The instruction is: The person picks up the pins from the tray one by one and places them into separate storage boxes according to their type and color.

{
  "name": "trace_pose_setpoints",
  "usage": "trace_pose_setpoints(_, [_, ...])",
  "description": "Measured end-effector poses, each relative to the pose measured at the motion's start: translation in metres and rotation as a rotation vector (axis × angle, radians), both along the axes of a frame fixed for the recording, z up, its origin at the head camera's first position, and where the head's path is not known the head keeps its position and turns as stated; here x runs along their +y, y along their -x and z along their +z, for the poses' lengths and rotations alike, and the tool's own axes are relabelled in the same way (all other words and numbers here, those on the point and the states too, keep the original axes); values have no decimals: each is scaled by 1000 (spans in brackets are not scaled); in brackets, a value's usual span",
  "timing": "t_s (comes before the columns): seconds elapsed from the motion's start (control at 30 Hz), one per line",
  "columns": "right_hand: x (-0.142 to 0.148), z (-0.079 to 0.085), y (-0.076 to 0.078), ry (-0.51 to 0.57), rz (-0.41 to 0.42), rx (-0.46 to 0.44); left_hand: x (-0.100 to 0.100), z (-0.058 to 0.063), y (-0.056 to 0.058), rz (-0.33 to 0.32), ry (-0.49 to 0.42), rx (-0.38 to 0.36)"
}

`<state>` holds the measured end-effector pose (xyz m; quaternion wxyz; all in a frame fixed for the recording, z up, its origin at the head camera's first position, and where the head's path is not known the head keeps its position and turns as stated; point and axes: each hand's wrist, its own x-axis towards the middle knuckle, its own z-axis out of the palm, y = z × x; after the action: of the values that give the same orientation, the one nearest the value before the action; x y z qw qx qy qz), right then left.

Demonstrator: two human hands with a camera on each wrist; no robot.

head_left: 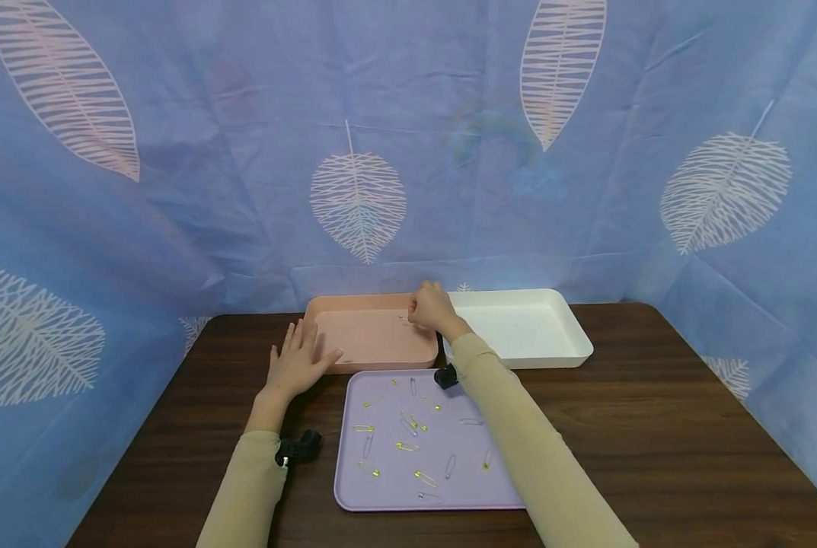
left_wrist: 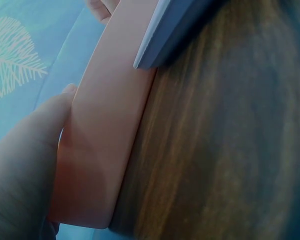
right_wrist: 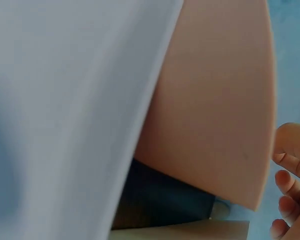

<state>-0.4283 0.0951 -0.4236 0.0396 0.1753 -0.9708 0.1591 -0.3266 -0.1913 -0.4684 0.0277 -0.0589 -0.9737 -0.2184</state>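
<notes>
My left hand [head_left: 295,367] rests with spread, fairly straight fingers at the left end of the pink tray [head_left: 363,335], thumb by its front rim. The left wrist view shows this thumb [left_wrist: 35,130] along the tray's edge. Over the tray's right end, my right hand [head_left: 434,308] has curled fingers, and a small thin safety pin [head_left: 403,317] shows at its fingertips. In the right wrist view, thumb and forefinger of this right hand [right_wrist: 292,180] meet in a pinch just beyond the tray's rim, which hides the pin.
A lilac tray [head_left: 429,498] in front holds several scattered safety pins, yellow and silver. To the right of the pink tray stands a white tray [head_left: 518,327], partly behind my right forearm. All lie on a dark wooden table [head_left: 655,426] before a blue leaf-patterned cloth [head_left: 449,213].
</notes>
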Motion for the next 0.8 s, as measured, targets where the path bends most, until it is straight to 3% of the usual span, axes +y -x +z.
trace_pose_setpoints(0.43, [-1,-1,-2,-13,-12,-7,1,-3,2,2,6,23])
trace_pose_setpoints(0.8, [0,-1,-9,8,33,17,0,-1,1,9,1,12])
